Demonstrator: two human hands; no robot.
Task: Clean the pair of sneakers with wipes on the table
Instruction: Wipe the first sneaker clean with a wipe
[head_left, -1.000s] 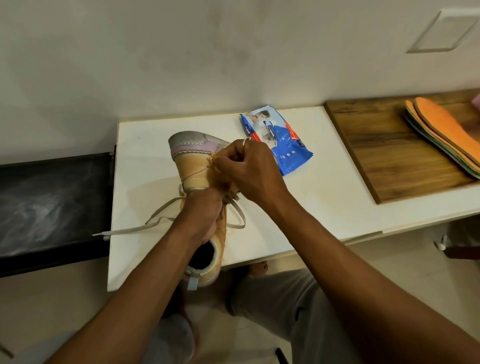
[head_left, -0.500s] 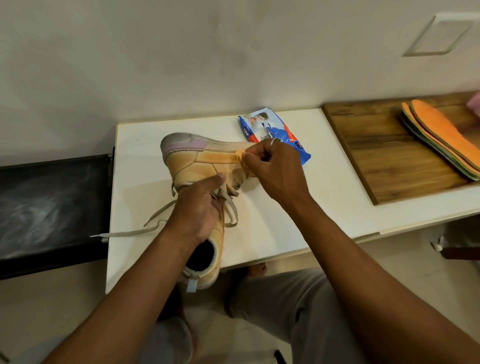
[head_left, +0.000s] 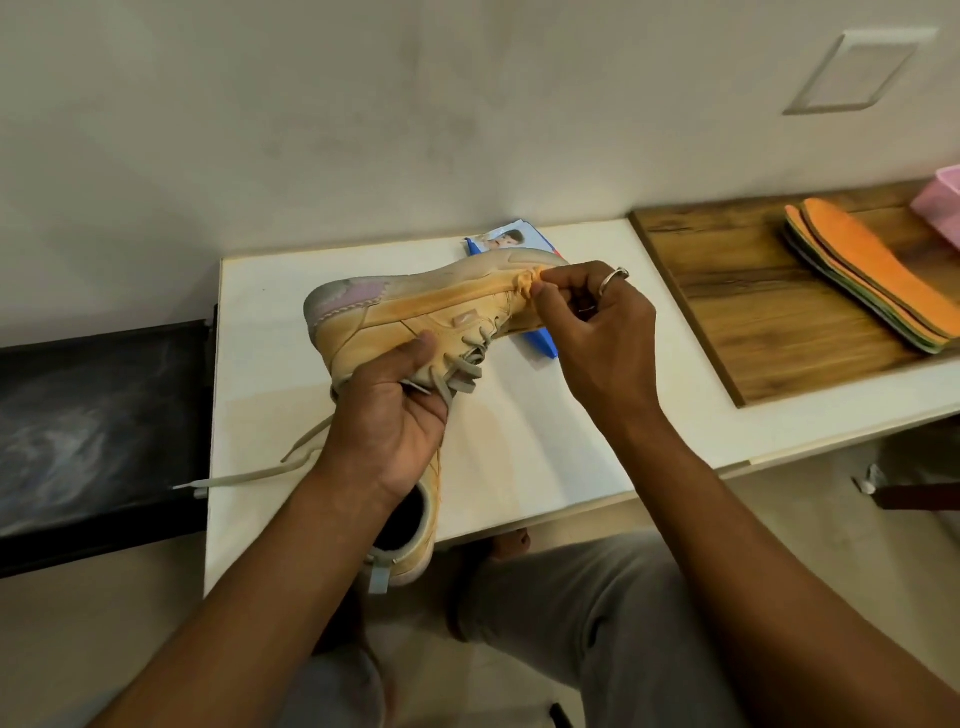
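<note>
From my feed, the tan sneaker (head_left: 395, 322) is held just above the white counter (head_left: 545, 441), sole turned toward the wall and toe to the left. The left hand (head_left: 387, 415) grips it at the laced throat, thumb pressed on the side. The right hand (head_left: 597, 332), wearing a ring (head_left: 613, 278), has its fingers (head_left: 563, 278) pinched together on a scrunched, tan-tinted wipe (head_left: 527, 283) against the shoe's sole edge. A loose lace (head_left: 249, 475) trails off the counter's left side. The blue wipes pack (head_left: 506, 241) lies behind the sneaker; orange insoles (head_left: 872, 275) sit on a wooden board (head_left: 753, 312).
</note>
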